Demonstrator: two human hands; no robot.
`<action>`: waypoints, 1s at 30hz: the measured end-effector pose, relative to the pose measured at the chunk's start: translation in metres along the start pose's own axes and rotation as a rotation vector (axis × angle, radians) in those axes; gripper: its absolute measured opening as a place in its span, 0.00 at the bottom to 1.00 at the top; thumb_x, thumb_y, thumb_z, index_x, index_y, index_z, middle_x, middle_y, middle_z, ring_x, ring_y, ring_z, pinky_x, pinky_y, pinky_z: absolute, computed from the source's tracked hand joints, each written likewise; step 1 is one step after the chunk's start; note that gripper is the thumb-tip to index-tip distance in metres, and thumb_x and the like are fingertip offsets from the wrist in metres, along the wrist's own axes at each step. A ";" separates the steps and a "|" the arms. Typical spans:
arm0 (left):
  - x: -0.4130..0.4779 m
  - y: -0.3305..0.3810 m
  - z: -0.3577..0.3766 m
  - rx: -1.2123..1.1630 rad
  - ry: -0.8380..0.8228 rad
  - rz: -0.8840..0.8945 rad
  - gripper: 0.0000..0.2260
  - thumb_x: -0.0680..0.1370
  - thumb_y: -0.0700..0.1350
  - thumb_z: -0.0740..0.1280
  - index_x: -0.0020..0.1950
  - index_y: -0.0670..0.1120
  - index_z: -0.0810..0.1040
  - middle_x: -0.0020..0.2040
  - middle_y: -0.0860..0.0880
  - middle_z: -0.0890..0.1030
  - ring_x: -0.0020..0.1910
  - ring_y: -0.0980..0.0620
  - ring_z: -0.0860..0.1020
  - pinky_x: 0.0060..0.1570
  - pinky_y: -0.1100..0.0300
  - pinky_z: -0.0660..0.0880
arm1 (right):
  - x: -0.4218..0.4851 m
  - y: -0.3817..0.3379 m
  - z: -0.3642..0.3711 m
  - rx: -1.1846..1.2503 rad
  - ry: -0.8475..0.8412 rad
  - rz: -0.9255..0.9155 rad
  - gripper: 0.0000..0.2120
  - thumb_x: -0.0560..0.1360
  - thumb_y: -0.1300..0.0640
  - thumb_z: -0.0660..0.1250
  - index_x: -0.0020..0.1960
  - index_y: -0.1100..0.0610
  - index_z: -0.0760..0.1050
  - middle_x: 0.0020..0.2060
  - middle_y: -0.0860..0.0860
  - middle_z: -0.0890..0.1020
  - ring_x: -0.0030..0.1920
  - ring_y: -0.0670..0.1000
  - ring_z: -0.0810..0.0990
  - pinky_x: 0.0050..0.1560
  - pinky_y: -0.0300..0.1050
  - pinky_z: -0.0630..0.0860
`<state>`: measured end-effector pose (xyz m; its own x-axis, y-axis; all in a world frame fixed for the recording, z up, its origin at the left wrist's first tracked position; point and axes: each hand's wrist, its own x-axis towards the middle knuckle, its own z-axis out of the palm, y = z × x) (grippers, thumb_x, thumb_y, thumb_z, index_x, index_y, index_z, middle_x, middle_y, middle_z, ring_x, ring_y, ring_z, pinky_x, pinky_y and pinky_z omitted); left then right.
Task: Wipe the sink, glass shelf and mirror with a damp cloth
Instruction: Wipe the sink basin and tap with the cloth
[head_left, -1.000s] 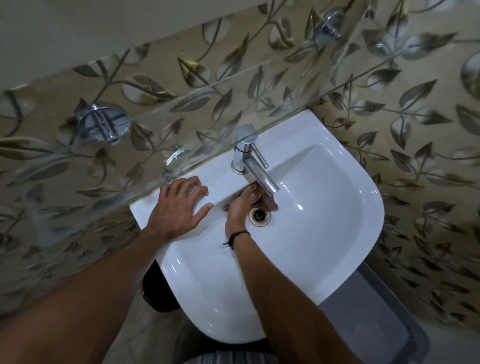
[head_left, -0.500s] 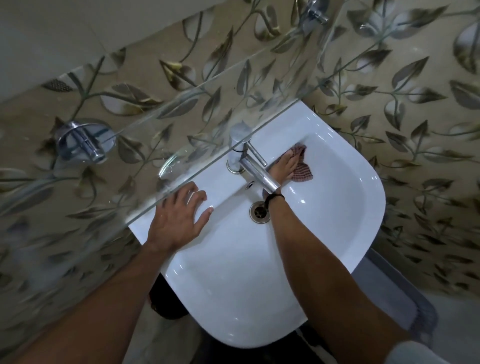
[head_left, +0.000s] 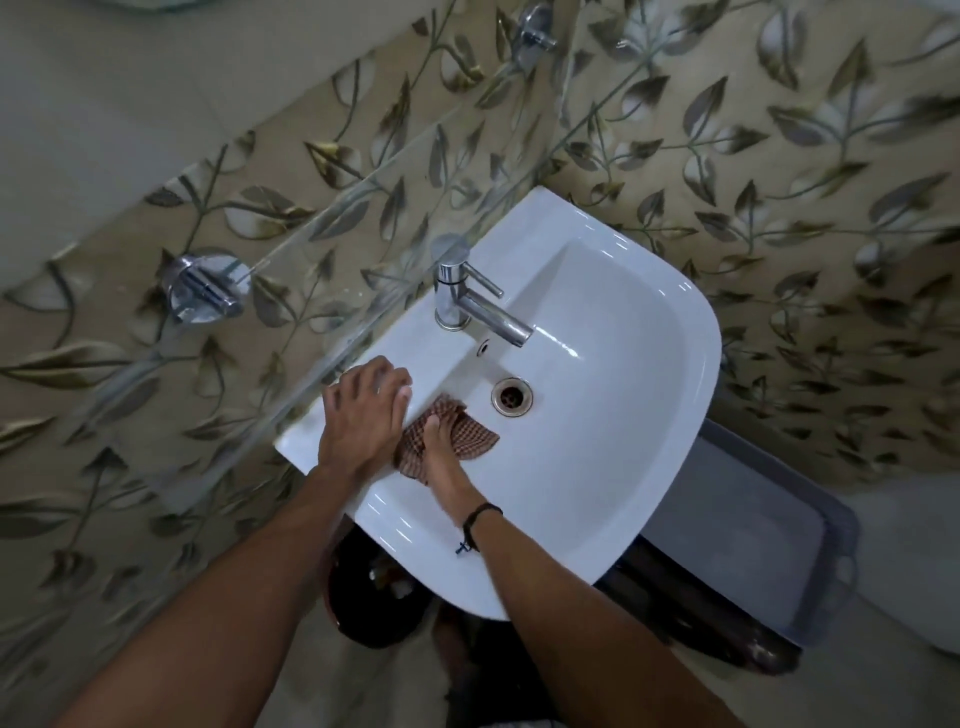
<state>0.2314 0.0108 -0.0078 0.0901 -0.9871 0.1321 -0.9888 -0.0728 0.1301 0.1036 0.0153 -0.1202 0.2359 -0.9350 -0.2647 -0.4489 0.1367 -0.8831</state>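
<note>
A white sink (head_left: 613, 447) hangs on the leaf-patterned wall, with a chrome tap (head_left: 470, 304) at its back and a drain (head_left: 511, 396) in the bowl. My right hand (head_left: 441, 457) presses a brown checked cloth (head_left: 467, 434) against the bowl's left inner slope, just left of the drain. On the sink's left ledge rests my left hand (head_left: 361, 421), fingers spread and flat. The glass shelf (head_left: 322, 234) runs above the sink's back edge on chrome brackets (head_left: 205, 286). The mirror is out of view.
A grey plastic tray (head_left: 769, 545) lies on the floor to the right under the sink. A dark round container (head_left: 374, 597) sits below the sink's left side. The glass shelf's front edge (head_left: 363, 332) overhangs the ledge close to my left hand.
My right hand has swept the cloth from the bowl's far right side, behind the tap, back to the left slope near the drain. The left hand stays on the ledge.
</note>
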 end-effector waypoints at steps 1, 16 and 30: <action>0.001 -0.001 -0.002 -0.025 -0.003 0.002 0.10 0.84 0.53 0.54 0.60 0.56 0.73 0.64 0.53 0.72 0.61 0.46 0.70 0.56 0.47 0.67 | -0.013 -0.016 -0.011 -0.042 -0.091 -0.030 0.31 0.79 0.31 0.52 0.72 0.52 0.66 0.68 0.52 0.75 0.68 0.50 0.74 0.71 0.56 0.70; 0.005 -0.002 -0.002 0.057 0.094 0.090 0.11 0.82 0.50 0.56 0.58 0.50 0.76 0.61 0.46 0.74 0.57 0.39 0.72 0.51 0.45 0.68 | -0.074 -0.070 -0.066 -0.572 -0.505 -0.239 0.20 0.82 0.62 0.50 0.64 0.73 0.74 0.69 0.68 0.72 0.71 0.68 0.68 0.71 0.60 0.68; 0.005 -0.003 0.000 0.169 0.132 0.101 0.14 0.85 0.51 0.53 0.58 0.49 0.76 0.61 0.45 0.75 0.54 0.39 0.72 0.48 0.46 0.67 | -0.070 -0.059 -0.054 -0.277 -0.452 -0.114 0.22 0.86 0.55 0.52 0.79 0.55 0.61 0.80 0.51 0.59 0.79 0.53 0.55 0.80 0.51 0.49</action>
<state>0.2346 0.0065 -0.0076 -0.0067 -0.9643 0.2646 -0.9984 -0.0082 -0.0551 0.0673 0.0554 -0.0288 0.6166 -0.6963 -0.3673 -0.5946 -0.1060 -0.7970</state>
